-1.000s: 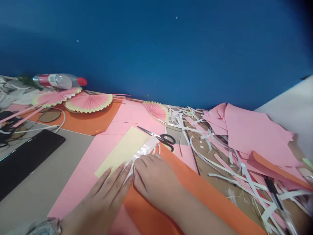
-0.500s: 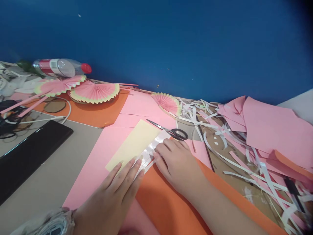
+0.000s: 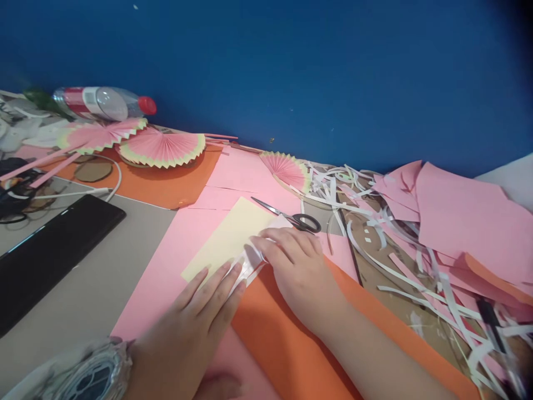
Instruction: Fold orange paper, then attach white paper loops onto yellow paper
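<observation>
My left hand (image 3: 195, 316) lies flat with its fingers slightly apart, the tips on a pale yellow paper (image 3: 227, 233) and on the lower end of a glossy white strip (image 3: 250, 258), which looks like tape. The strip runs along the paper's right edge. My right hand (image 3: 302, 266) is bent over the strip's upper part, fingers close together and gripping it; its fingertips are partly hidden. Black-handled scissors (image 3: 306, 222) lie just beyond my right hand. Orange paper (image 3: 270, 328) and pink paper (image 3: 154, 283) spread beneath both hands.
Pleated pink paper fans (image 3: 164, 147) lie at the back left near a plastic bottle (image 3: 108, 104). A black phone-like slab (image 3: 58, 261) rests at left. Paper scraps (image 3: 400, 266) and pink sheets (image 3: 466, 216) fill the right side. A blue wall (image 3: 266, 72) stands behind.
My right hand's fingers have shifted left and stretched out along the white strip, covering more of it. My left hand stays in place on the paper. The view has tilted slightly.
</observation>
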A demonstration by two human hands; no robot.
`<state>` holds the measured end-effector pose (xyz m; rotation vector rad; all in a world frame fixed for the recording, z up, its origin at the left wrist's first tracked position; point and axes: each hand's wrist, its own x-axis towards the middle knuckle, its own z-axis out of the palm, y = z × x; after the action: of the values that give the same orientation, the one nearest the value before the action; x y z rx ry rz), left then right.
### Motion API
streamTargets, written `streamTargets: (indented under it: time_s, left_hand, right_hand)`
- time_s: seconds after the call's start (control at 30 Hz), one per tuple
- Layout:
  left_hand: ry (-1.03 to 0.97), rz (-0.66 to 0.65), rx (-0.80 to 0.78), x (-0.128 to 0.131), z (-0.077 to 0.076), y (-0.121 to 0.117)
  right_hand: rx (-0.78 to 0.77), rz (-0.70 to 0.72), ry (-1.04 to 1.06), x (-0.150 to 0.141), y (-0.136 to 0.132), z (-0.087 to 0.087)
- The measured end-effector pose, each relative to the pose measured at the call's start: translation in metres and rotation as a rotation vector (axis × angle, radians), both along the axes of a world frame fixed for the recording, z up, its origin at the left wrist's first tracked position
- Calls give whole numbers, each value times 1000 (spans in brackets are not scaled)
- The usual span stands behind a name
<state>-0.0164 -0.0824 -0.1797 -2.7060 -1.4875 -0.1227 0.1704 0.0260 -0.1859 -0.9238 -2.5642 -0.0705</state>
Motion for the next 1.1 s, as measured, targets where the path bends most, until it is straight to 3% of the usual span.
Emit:
streamTargets:
  time_s: [0.1, 0.33, 0.47, 0.73, 1.1]
  left_hand:
    - [-29, -5, -14, 0, 0, -1]
    - [-39, -5, -41, -1, -1, -1]
    - [-22, -9, -43, -1, 0, -2]
    - [-30, -4, -71, 1, 0, 1]
    - [-36, 12, -48, -2, -4, -6]
  right_hand:
    - [-104, 148, 5, -2, -2, 2]
    - [-213, 61, -67, -2, 2, 7]
    - [-337, 115, -100, 6, 10, 11]
    - [-196, 214, -33, 6, 11, 6]
    - [-263, 74, -95, 4, 9, 9]
